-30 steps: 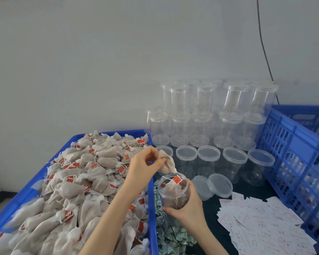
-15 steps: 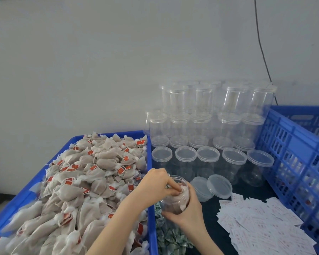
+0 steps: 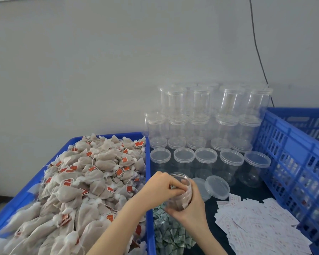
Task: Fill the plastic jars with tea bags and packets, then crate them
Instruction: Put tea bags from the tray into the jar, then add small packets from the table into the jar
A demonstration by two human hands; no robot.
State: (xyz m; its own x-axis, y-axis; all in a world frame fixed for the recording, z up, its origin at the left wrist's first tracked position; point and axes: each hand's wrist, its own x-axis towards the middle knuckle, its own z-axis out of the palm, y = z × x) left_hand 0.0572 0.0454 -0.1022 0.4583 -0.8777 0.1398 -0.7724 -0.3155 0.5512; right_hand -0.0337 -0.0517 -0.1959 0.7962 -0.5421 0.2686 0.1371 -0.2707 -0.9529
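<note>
Two hands work one jar [image 3: 180, 196] above the worktop: our right hand [image 3: 192, 207] clasps it, left hand [image 3: 161, 184] pinches a tea bag inside. Filling step; next, probably packets [image 3: 260, 223].

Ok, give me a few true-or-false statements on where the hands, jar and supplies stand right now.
1. The right hand holds the open jar. True.
2. The left hand is away over the tea bags. False: its fingers reach into the jar's mouth.
3. The jar in hand has its lid on. False: its mouth is open, and two loose lids lie beside it.
4. White packets lie spread right of the jar. True.
5. The tea bags are in the right crate. False: they fill the left crate.
</note>
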